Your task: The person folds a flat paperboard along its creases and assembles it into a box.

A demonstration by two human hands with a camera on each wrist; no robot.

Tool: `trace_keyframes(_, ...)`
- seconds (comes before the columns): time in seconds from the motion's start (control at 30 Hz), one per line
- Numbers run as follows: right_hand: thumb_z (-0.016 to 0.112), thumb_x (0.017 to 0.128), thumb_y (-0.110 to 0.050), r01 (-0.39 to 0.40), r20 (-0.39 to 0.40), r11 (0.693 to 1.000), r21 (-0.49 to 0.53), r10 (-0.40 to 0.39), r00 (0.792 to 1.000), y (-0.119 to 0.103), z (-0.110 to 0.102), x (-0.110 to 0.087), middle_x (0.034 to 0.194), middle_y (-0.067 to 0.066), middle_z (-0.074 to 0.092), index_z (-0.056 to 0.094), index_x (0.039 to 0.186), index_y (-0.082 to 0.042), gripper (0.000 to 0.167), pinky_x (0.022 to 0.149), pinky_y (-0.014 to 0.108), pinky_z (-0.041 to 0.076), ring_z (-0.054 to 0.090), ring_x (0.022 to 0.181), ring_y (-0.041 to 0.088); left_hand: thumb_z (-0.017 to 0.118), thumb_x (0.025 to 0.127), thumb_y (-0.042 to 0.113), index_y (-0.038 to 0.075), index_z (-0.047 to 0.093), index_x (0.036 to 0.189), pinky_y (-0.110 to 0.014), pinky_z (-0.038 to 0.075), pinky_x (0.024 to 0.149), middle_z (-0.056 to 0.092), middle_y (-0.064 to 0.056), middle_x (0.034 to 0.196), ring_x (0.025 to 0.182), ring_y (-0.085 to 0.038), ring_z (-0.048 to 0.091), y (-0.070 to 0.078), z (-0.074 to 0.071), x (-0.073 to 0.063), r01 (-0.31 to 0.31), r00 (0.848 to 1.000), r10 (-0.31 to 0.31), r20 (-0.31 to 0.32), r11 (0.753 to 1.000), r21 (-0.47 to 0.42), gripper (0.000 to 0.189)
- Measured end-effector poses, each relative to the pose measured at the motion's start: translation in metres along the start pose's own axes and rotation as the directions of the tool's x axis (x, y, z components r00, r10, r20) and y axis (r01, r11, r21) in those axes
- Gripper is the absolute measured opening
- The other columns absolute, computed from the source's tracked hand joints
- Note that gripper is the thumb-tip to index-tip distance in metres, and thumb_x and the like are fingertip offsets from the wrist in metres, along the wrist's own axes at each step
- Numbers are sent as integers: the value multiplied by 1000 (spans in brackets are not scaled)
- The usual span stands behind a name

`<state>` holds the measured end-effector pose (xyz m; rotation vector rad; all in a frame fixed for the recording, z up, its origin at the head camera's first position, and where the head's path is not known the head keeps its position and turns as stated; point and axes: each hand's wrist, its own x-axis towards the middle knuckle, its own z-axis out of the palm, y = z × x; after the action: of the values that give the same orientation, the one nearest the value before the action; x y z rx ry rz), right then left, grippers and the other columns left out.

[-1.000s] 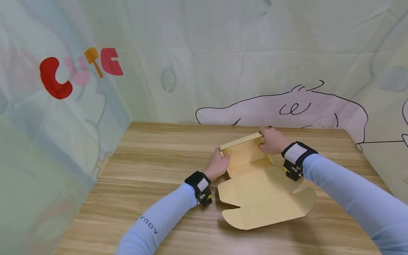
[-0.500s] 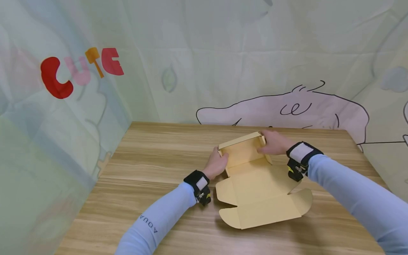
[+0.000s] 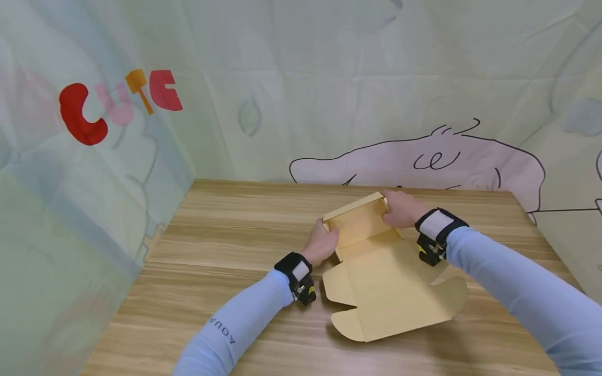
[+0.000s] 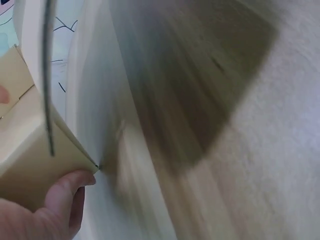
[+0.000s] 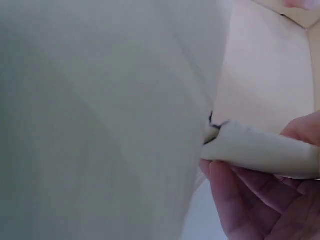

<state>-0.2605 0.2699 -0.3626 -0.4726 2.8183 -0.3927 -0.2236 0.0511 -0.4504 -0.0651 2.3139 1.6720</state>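
A tan cardboard box (image 3: pixel 383 274) stands partly folded on the table, its back wall and two short side walls raised. The lid panel and rounded flaps spread toward me. My left hand (image 3: pixel 321 244) pinches the left side wall, thumb inside; the left wrist view shows that thumb against the cardboard corner (image 4: pixel 35 182). Around the right side wall (image 5: pixel 265 152) my right hand (image 3: pixel 403 209) is curled, with fingers on the outer face in the right wrist view. A large blurred panel (image 5: pixel 100 120) fills much of that view.
The wood-grain table (image 3: pixel 226 235) runs back to a printed cloth backdrop (image 3: pixel 329 104). Another cloth wall (image 3: pixel 70 219) with coloured letters borders the left side. Black straps with small cameras sit on both wrists.
The box shifted slightly left, then back right, with both hands on it. My right hand moved outward and has come back in against the side wall. The near panel's front edge sits slightly lower.
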Motion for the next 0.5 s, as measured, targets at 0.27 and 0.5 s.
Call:
trace_keyframes(0.27,54,92,-14,29,-64,998,59,-25,998,1,-1,1,119,35,62,41,140,17,58,71,40,50,55,76,25,41,102,27,1,14,161,-48,23,126,23,-21,167,154,-36,25,-1,-5,2,-10,1000,9,11,1000,25,69)
trace_keyframes(0.5,47,95,-10,41,-111,996,83,-32,993,-7,-1,3,97,21,60,51,128,12,40,56,29,36,47,63,19,52,99,28,-1,23,157,-48,30,123,33,-22,162,149,-36,35,-2,-10,4,-72,997,72,20,997,2,71)
